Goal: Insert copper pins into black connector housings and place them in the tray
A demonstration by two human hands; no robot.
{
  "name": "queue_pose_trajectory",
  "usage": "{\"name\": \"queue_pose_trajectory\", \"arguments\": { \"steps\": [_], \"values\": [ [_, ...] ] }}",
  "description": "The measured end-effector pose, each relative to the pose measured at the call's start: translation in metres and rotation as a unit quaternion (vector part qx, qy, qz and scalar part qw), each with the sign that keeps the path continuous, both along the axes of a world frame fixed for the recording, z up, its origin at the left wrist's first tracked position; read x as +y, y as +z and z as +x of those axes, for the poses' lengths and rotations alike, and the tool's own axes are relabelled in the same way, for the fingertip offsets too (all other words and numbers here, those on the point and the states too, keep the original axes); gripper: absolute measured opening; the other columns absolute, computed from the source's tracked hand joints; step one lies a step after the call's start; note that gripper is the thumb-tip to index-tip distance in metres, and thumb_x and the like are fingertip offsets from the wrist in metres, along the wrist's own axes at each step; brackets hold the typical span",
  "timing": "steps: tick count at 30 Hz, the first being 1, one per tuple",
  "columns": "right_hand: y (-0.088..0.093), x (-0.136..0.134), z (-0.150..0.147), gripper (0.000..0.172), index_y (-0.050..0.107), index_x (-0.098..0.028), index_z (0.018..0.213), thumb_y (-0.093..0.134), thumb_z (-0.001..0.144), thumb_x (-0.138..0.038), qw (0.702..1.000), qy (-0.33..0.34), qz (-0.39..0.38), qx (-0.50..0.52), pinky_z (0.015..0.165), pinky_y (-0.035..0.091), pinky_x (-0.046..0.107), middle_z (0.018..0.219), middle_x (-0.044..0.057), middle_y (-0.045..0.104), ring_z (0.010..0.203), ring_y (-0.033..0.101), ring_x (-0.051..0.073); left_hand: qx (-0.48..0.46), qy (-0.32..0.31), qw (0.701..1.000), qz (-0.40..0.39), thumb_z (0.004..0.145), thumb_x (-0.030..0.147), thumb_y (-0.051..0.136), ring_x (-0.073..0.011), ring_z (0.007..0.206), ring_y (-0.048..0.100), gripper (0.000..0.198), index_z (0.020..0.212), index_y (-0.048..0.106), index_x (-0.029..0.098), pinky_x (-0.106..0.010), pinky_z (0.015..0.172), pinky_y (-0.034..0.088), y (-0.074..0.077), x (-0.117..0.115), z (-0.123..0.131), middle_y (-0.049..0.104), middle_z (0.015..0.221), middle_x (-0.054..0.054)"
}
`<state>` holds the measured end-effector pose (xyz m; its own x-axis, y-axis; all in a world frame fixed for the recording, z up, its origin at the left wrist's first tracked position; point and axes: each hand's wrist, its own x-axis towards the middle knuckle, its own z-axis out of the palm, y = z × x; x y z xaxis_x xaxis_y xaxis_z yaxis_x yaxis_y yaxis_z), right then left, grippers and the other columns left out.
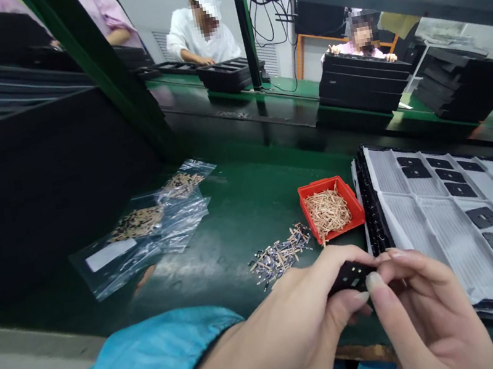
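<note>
A small black plate with cut-out holes [351,276] is held in front of me, just above the table's near edge. My left hand [300,319] pinches it between thumb and fingers. On the plate's right end, the thumb and fingertips of my right hand [427,305] are pressed together; fingers partly hide whatever sits there. Beyond my left hand lies a loose pile of small strip-like parts [281,255]. Past it, a red bin [357,207] holds a heap of thin tan strips [328,210].
Zip bags [177,220] of small tan and black parts lie left on the green table [247,190]. At right, a lined tray [440,222] on a stack holds several black plates. A green post [101,64] rises at left; co-workers sit across.
</note>
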<state>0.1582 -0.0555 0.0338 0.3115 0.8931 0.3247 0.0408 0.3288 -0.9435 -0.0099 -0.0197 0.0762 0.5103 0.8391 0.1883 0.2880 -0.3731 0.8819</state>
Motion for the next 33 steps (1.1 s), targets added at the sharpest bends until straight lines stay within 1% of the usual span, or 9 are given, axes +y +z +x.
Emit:
{"name": "queue_pose_trajectory", "arguments": {
  "steps": [3, 5, 8, 15, 19, 23, 28, 31, 33],
  "values": [
    [0.001, -0.002, -0.012, 0.022, 0.072, -0.028, 0.118, 0.077, 0.097, -0.022, 0.998, -0.057, -0.029, -0.002, 0.087, 0.067, 0.026, 0.095, 0.000, 0.075, 0.092, 0.075, 0.014, -0.011, 0.011, 1.000, 0.019, 0.112, 0.024, 0.045, -0.0129, 0.101, 0.080, 0.026, 0.132, 0.059, 0.032, -0.017, 0.084, 0.059, -0.001, 0.001, 0.000, 0.081, 0.116, 0.006],
    [0.001, -0.001, -0.018, 0.024, 0.071, -0.029, 0.120, 0.075, 0.098, -0.022, 0.998, -0.062, -0.016, -0.017, 0.089, 0.067, 0.032, 0.097, 0.000, 0.075, 0.090, 0.074, 0.016, -0.015, 0.038, 0.999, 0.018, 0.113, 0.025, 0.044, -0.0112, 0.095, 0.081, 0.025, 0.130, 0.062, 0.032, -0.016, 0.083, 0.058, -0.005, 0.000, 0.001, 0.082, 0.114, 0.007],
    [-0.002, 0.003, -0.024, 0.029, 0.069, -0.032, 0.124, 0.071, 0.099, -0.018, 0.997, -0.057, 0.007, -0.043, 0.085, 0.066, 0.029, 0.098, -0.002, 0.074, 0.092, 0.071, 0.015, -0.030, 0.069, 0.997, 0.007, 0.114, 0.024, 0.043, -0.0101, 0.088, 0.081, 0.025, 0.124, 0.065, 0.029, -0.015, 0.080, 0.059, -0.012, 0.001, 0.003, 0.084, 0.107, 0.005],
    [-0.012, 0.022, -0.024, 0.049, 0.065, -0.035, 0.139, 0.070, 0.097, -0.011, 0.980, -0.051, 0.072, -0.177, 0.082, 0.061, 0.024, 0.102, -0.001, 0.074, 0.100, 0.072, 0.014, -0.067, 0.121, 0.990, 0.034, 0.113, 0.020, 0.040, -0.0137, 0.094, 0.078, 0.027, 0.118, 0.066, 0.023, -0.021, 0.083, 0.058, -0.024, 0.009, 0.006, 0.082, 0.107, -0.001],
    [-0.014, 0.027, -0.027, 0.051, 0.062, -0.039, 0.143, 0.072, 0.098, -0.017, 0.983, -0.050, 0.032, -0.173, 0.092, 0.060, 0.020, 0.105, -0.003, 0.074, 0.103, 0.073, 0.011, -0.104, 0.131, 0.983, -0.076, 0.116, 0.032, 0.041, -0.0133, 0.080, 0.073, 0.025, 0.114, 0.064, 0.022, -0.022, 0.073, 0.059, -0.032, 0.018, 0.009, 0.076, 0.096, -0.001],
    [-0.020, 0.034, -0.029, 0.043, 0.064, -0.033, 0.142, 0.072, 0.100, -0.029, 0.984, -0.076, -0.035, -0.155, 0.091, 0.063, 0.026, 0.108, 0.001, 0.076, 0.101, 0.075, 0.015, -0.210, 0.121, 0.949, -0.201, 0.115, 0.046, 0.047, -0.0132, 0.061, 0.067, 0.032, 0.100, 0.059, 0.020, -0.021, 0.057, 0.056, -0.046, 0.030, 0.012, 0.066, 0.073, 0.001],
    [-0.042, 0.049, -0.017, 0.053, 0.067, -0.026, 0.142, 0.082, 0.091, -0.027, 0.987, -0.036, -0.032, -0.156, 0.085, 0.069, 0.027, 0.125, 0.010, 0.073, 0.108, 0.078, 0.021, -0.258, 0.151, 0.926, -0.230, 0.110, 0.052, 0.056, -0.0127, 0.057, 0.066, 0.035, 0.102, 0.061, 0.018, -0.021, 0.055, 0.057, -0.059, 0.044, 0.010, 0.066, 0.071, 0.001],
    [-0.050, 0.054, -0.015, 0.051, 0.066, -0.029, 0.143, 0.080, 0.094, -0.028, 0.985, -0.023, -0.057, -0.159, 0.083, 0.068, 0.025, 0.120, 0.007, 0.077, 0.103, 0.079, 0.018, -0.281, 0.161, 0.914, -0.244, 0.107, 0.056, 0.061, -0.0118, 0.056, 0.067, 0.039, 0.099, 0.060, 0.018, -0.020, 0.054, 0.057, -0.062, 0.051, 0.009, 0.069, 0.072, 0.001],
    [-0.052, 0.055, -0.017, 0.048, 0.067, -0.031, 0.142, 0.079, 0.095, -0.029, 0.982, -0.045, -0.058, -0.172, 0.087, 0.064, 0.021, 0.118, 0.004, 0.079, 0.105, 0.078, 0.015, -0.292, 0.165, 0.906, -0.258, 0.105, 0.057, 0.064, -0.0114, 0.055, 0.067, 0.040, 0.096, 0.060, 0.018, -0.019, 0.053, 0.057, -0.061, 0.054, 0.008, 0.069, 0.069, 0.001]
  ]
}}
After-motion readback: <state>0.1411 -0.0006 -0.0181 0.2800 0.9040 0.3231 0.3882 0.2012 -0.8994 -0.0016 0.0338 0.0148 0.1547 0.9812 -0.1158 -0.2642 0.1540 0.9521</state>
